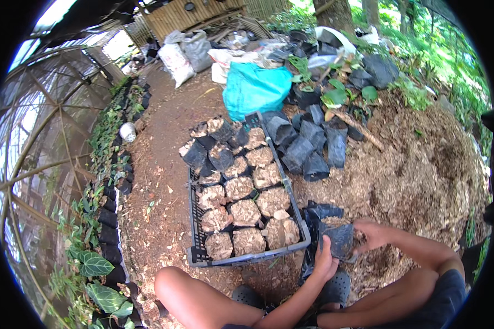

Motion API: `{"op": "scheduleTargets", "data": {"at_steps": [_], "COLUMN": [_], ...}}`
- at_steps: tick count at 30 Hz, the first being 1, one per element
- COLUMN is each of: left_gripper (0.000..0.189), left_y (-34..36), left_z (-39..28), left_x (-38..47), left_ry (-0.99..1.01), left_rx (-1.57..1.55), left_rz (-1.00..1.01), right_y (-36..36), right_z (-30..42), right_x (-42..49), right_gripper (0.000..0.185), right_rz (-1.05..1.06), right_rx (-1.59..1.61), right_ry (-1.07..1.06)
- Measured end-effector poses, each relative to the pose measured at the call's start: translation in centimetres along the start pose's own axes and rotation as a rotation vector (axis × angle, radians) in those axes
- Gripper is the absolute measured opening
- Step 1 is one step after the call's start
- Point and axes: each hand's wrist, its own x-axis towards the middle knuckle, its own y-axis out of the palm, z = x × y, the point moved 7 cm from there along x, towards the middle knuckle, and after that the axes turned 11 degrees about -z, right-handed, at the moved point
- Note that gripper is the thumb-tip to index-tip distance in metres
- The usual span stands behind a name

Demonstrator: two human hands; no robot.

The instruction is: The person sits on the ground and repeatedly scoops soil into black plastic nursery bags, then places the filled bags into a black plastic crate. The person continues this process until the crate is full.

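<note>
My left hand (327, 260) grips a black plastic grow bag (338, 240) from its lower left side, thumb up along the wall. Brown wood-chip material (336, 222) shows at the bag's mouth. At the bag's right side is my right hand (372, 233), blurred, its fingers curved towards the wall; whether they grip it is unclear. Left of the hands stands a black plastic crate (247, 259) with rows of filled grow bags (247, 212), and more bags (221, 156) are stacked on top at its far end. Dark plastic bags (311, 246) lie between the crate and my left hand.
A large heap of wood chips (411, 177) rises on the right, with a stick (360, 129) at its far side. Several black bags (308, 146) lie beyond the crate's right side, near a turquoise sack (257, 88). Potted plants (107, 222) line the mesh wall on the left.
</note>
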Motion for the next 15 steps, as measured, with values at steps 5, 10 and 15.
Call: {"op": "scheduleTargets", "data": {"at_steps": [5,10,15], "left_gripper": [0.067,0.072,0.079], "left_y": [0.2,1.6,0.7], "left_z": [1.3,2.2,5.9], "left_x": [0.5,-0.5,-2.5], "left_ry": [0.157,0.612,0.842], "left_rx": [0.38,1.128,1.99], "left_rz": [-0.032,0.227,0.514], "right_y": [2.5,-2.6,-10.1], "right_z": [0.9,-1.4,-3.3], "right_x": [-0.9,-0.8,1.4], "right_gripper": [0.065,0.072,0.09], "right_rz": [-0.196,-0.393,0.043], "right_rx": [1.062,1.248,-0.091], "right_ry": [0.508,0.648,0.711]}}
